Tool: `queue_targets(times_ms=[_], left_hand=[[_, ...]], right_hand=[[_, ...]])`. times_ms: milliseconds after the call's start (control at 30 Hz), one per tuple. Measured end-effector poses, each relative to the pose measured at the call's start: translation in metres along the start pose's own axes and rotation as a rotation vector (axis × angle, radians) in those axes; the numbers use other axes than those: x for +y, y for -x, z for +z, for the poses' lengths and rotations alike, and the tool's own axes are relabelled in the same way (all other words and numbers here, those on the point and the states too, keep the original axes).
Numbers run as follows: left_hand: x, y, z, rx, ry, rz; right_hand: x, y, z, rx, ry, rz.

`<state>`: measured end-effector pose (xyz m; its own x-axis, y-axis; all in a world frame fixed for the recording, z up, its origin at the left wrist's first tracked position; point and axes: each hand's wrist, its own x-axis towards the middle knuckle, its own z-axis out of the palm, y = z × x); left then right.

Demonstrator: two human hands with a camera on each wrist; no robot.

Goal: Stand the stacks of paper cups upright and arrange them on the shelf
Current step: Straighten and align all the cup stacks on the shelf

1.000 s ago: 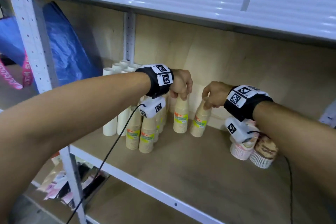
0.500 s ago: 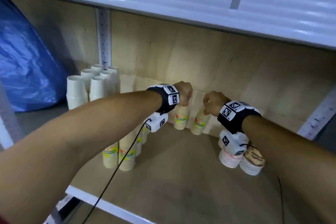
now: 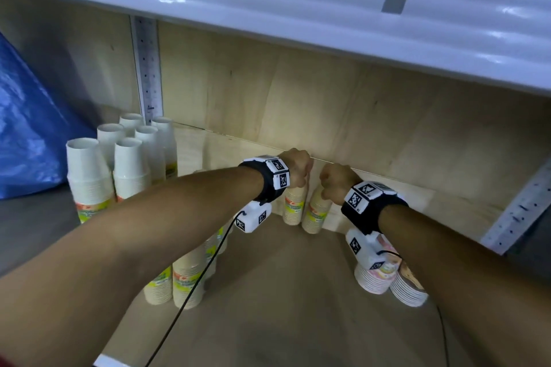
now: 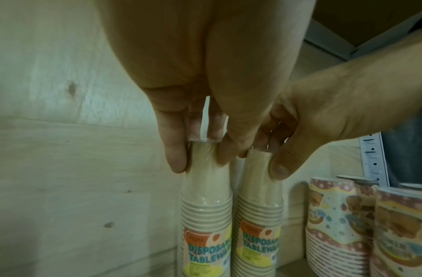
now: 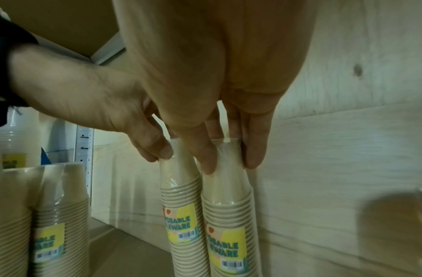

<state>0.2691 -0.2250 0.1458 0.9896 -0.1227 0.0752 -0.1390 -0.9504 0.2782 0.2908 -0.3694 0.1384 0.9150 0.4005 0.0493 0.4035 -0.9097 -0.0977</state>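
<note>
There are six white cup stacks [image 3: 89, 176], perhaps six beige stacks [image 3: 293, 205], and two patterned stacks [image 3: 375, 280].

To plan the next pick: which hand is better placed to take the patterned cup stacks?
Probably right: the patterned stacks sit beside the right hand, under its wrist; the left hand would have to cross over that arm.

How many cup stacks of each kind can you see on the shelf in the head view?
White paper cup stacks: 6
Tan labelled paper cup stacks: at least 6, some partly hidden
Pastel patterned paper cup stacks: at least 2
Total: at least 14
</note>
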Motion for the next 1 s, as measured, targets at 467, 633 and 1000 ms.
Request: queue_targets(times_ms=[467, 633, 1000], left_hand=[[-0.004, -0.016, 0.012, -0.026, -0.036, 0.008], [-0.005, -0.017, 0.013, -0.045, -0.012, 0.02], [-0.001, -0.001, -0.011, -0.063, 0.108, -0.038]], right_hand=[[0.004, -0.025, 0.018, -0.028, 0.019, -0.043], [0.008, -0.025, 0.017, -0.019, 0.017, -0.066], [0.0, -0.013, 0.0, 0.051, -0.017, 0.027]])
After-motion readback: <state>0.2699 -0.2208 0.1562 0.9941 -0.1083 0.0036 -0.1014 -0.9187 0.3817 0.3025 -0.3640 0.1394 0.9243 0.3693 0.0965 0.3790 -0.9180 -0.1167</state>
